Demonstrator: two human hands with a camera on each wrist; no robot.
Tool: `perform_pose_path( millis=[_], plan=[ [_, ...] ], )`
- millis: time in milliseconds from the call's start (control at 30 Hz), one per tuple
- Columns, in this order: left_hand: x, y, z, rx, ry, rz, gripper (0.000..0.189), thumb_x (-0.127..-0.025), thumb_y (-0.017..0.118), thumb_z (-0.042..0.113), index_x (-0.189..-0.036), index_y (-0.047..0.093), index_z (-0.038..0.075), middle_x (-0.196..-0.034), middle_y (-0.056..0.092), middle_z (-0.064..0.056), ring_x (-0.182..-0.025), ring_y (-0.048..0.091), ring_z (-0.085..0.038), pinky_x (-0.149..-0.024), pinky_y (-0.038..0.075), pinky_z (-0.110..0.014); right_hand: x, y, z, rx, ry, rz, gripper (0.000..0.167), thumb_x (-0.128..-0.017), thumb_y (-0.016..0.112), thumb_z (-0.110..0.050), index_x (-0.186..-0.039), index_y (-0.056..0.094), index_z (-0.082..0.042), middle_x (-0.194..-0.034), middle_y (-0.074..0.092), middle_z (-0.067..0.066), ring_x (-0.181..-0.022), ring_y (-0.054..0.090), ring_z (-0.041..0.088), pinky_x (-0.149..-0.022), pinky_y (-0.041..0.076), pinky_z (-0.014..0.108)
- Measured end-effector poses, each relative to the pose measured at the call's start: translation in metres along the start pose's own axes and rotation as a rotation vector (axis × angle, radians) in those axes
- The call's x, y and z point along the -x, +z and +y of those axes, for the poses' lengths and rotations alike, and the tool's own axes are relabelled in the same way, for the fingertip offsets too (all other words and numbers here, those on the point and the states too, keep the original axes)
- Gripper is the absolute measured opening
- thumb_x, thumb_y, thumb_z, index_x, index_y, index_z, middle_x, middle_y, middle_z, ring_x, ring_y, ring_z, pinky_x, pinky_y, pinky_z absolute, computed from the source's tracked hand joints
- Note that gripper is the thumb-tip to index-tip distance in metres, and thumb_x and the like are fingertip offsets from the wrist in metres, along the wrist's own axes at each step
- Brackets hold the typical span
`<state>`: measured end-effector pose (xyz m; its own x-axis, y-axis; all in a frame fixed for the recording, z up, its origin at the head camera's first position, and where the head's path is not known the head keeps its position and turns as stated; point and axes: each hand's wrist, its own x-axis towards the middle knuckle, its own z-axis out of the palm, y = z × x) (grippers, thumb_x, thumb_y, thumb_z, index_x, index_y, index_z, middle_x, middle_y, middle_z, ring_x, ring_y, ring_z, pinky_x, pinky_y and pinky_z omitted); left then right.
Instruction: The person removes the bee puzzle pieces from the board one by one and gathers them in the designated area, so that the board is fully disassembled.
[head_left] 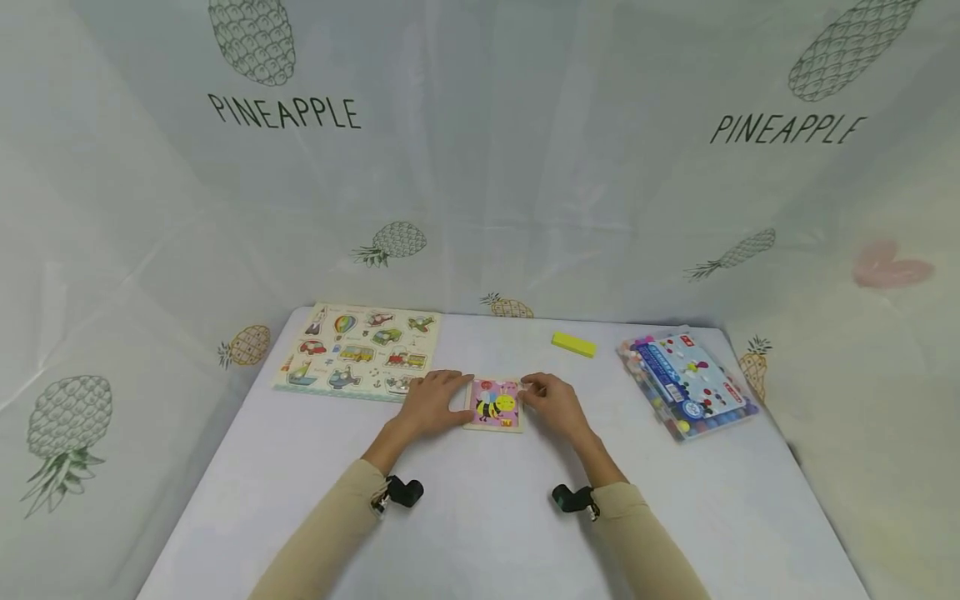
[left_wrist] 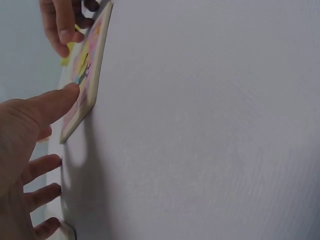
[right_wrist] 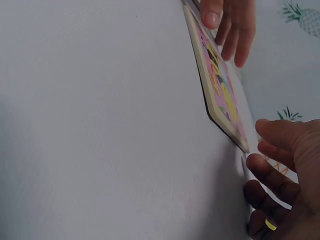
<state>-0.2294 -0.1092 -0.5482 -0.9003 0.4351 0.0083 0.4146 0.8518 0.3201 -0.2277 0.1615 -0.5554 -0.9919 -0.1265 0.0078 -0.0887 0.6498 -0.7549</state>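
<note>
- At the middle of the white table point(head_left: 480, 533), as the head view shows, lies the small bee puzzle point(head_left: 495, 407), a square board with a pink ground, set between the two hands. The left hand point(head_left: 433, 406) spreads its fingers by the left edge and upper left corner; the right hand point(head_left: 557, 406), its fingers bent, is at the upper right corner. Behind and to the left is a larger picture board point(head_left: 378, 336), beyond is a yellow block point(head_left: 573, 345), and to the right is a clear case of coloured pieces point(head_left: 690, 383). The step in hand looks like placing or squaring the bee puzzle on the table.

- From the left wrist, the left thumb reaches over the puzzle's rim while the other fingers stand apart, gripping nothing; how firmly the thumb presses, I cannot tell. The right hand appears at the puzzle's other end.

- From the right wrist, the right hand's fingers are loosely bent with thumb and fingertips apart beside the near corner, so no pinch shows. The puzzle appears flat. Judging from this, the next move calls for fingertips set evenly against opposite edges, keeping the board level.
</note>
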Motion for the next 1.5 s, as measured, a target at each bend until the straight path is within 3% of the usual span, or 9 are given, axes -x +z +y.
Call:
perform_pose_path(
  millis=[233, 800, 1500],
  plan=[
    [0.001, 0.006, 0.002, 0.029, 0.022, 0.012, 0.070, -0.089, 0.072, 0.052, -0.148, 0.052, 0.022, -0.151, 0.049, -0.006, -0.140, 0.041, -0.034, -0.108, 0.032, -0.064, -0.001, 0.007, -0.005, 0.074, 0.000, -0.029, 0.033, -0.091, 0.075, -0.023, -0.121, 0.071, -0.011, -0.095, 0.062, 0.001, -0.084, 0.055, 0.017, -0.072, 0.045, 0.034],
    [0.004, 0.010, 0.000, 0.035, 0.027, 0.022, 0.065, -0.091, 0.070, 0.050, -0.147, 0.053, 0.022, -0.155, 0.045, -0.005, -0.145, 0.035, -0.034, -0.112, 0.027, -0.062, -0.006, 0.015, -0.004, 0.198, -0.041, 0.014, 0.031, -0.089, 0.078, -0.025, -0.118, 0.073, -0.014, -0.091, 0.061, 0.000, -0.080, 0.052, 0.017, -0.071, 0.042, 0.034],
    [0.006, 0.006, 0.005, 0.047, 0.030, 0.007, 0.064, -0.092, 0.070, 0.046, -0.148, 0.053, 0.019, -0.155, 0.044, -0.007, -0.146, 0.033, -0.035, -0.113, 0.024, -0.063, -0.009, 0.013, -0.015, 0.187, 0.024, -0.025, 0.029, -0.089, 0.076, -0.021, -0.115, 0.072, -0.009, -0.088, 0.057, 0.003, -0.081, 0.050, 0.020, -0.069, 0.039, 0.035]
  ],
)
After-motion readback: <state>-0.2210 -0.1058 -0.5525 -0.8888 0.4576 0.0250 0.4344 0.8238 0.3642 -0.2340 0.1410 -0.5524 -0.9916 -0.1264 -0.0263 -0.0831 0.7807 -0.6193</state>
